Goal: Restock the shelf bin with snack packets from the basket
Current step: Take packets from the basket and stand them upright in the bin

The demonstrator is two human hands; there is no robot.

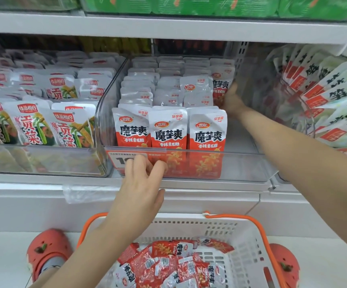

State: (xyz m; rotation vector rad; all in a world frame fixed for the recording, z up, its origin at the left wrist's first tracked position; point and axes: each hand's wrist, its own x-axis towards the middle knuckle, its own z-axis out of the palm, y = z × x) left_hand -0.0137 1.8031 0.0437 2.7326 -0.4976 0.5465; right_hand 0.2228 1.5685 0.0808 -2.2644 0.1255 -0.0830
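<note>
A clear shelf bin (243, 163) holds rows of upright red-and-white snack packets (168, 129); its right-hand lane is bare in front. My right hand (231, 100) reaches deep into that lane and grips a snack packet (220, 86) standing at the back right. My left hand (143, 179) rests on the bin's front wall over the orange price tag (116, 161), fingers loosely spread, holding nothing. Below, a white basket (243, 238) with orange handles holds several loose packets (168, 265) of the same kind.
A neighbouring bin (43, 159) on the left holds green-and-red packets. At the right, a bin (324, 104) of tilted white packets. A shelf board (168, 28) runs overhead. Red shoes (47, 250) stand on either side of the basket.
</note>
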